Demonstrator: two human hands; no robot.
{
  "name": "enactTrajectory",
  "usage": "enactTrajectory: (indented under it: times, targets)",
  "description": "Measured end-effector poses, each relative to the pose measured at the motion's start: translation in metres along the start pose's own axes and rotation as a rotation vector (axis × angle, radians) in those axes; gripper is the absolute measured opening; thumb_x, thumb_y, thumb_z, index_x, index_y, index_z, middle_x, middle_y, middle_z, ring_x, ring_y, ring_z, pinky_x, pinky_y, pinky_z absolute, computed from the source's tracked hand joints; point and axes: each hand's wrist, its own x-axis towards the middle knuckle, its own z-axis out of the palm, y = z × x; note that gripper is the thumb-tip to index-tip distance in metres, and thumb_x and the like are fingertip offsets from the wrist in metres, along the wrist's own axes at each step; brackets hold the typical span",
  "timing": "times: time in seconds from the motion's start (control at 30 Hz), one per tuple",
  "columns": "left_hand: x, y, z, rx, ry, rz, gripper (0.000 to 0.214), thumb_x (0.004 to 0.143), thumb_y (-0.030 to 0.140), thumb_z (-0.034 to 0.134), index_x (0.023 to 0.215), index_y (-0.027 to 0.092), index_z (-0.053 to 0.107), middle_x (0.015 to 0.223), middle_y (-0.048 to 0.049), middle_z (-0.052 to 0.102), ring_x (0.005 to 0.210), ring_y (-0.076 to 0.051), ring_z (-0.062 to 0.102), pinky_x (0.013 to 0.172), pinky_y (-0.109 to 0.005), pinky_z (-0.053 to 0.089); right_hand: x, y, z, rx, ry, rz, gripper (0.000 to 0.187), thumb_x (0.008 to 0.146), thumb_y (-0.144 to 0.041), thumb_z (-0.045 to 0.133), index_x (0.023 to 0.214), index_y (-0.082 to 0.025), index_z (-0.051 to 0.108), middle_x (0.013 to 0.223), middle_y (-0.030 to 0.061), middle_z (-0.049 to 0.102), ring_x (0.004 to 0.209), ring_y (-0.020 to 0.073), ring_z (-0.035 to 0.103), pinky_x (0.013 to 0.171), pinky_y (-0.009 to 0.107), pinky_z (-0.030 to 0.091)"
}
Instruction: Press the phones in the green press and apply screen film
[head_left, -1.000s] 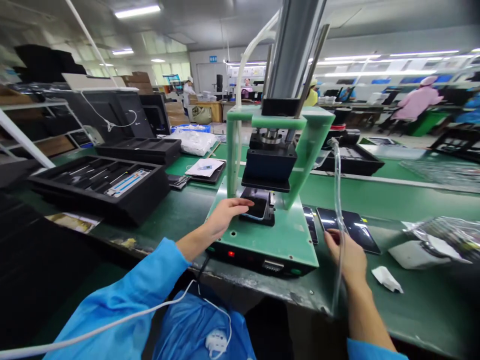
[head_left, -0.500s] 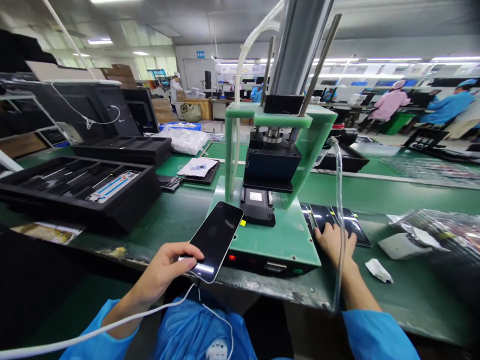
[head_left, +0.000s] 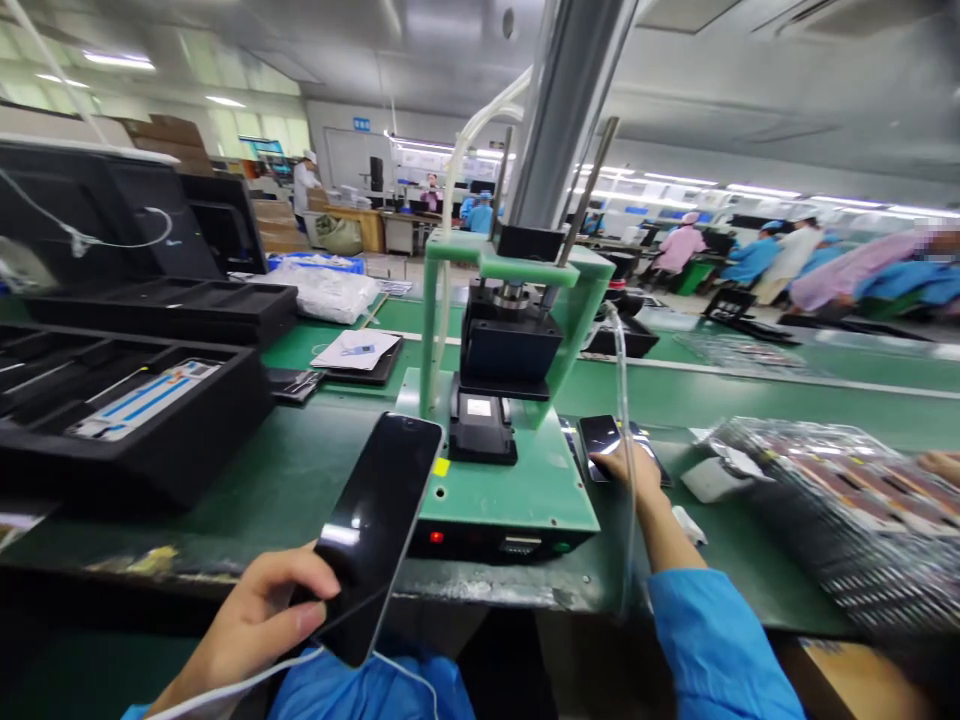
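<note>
My left hand [head_left: 274, 610] grips a smartphone [head_left: 382, 520] by its lower left edge, thumb on the black glass. The phone is tilted, in front of the green press [head_left: 517, 500]. On the far side of the press base, my right hand [head_left: 637, 478] is closed on the edge of another smartphone [head_left: 598, 436], partly behind a clear hose [head_left: 624, 400]. More dark phones lie beneath and beside that hand, mostly hidden. The press has a raised black block [head_left: 506, 345] above a black fixture [head_left: 484, 435] with a white label.
Black foam trays [head_left: 225, 430] stand on the left, one holding a phone part with blue strips. Paper [head_left: 356, 350] lies on a dark tablet-like object. Stacked clear blister trays [head_left: 847, 510] fill the right, with another person's hand [head_left: 941, 465] by them. A white cable [head_left: 247, 685] crosses my lap.
My view has turned to the right. My left hand has brought its phone lower and closer. My right hand, earlier resting on the phones, now has one tilted up a little.
</note>
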Motion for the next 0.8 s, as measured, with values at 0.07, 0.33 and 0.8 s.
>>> enactTrajectory:
  times: [0.07,0.33,0.8]
  targets:
    - [-0.002,-0.003,-0.004,-0.049,-0.001,0.015,0.03,0.05,0.038,0.094,0.062,0.024,0.071,0.072,0.0014,0.068,0.066,-0.013,0.057,0.065,-0.024,0.049,0.005,0.006,-0.01,0.185,0.031,0.02,0.044,0.089,-0.055,0.064,0.105,-0.014,0.065,0.089,0.0078,0.067,0.08,0.0214,0.066,0.077,0.04,0.054]
    - [0.006,-0.001,-0.002,-0.066,0.107,0.088,0.03,0.046,0.036,0.096,0.063,0.027,0.073,0.069,0.0034,0.068,0.066,-0.011,0.061,0.063,-0.017,0.053,-0.071,0.042,-0.07,0.922,0.339,0.063,0.056,0.072,-0.067,0.059,0.103,-0.021,0.061,0.09,0.0093,0.067,0.08,0.0284,0.068,0.071,0.044,0.056]
    - [0.034,-0.015,-0.027,0.262,0.003,0.318,0.018,0.069,0.028,0.078,0.083,0.018,0.081,0.073,-0.007,0.076,0.063,-0.018,0.069,0.058,-0.024,0.054,-0.111,-0.14,-0.059,0.914,-0.595,-0.324,0.057,0.075,-0.035,0.063,0.132,-0.029,0.062,0.132,0.0038,0.064,0.115,0.0288,0.062,0.097,0.044,0.052]
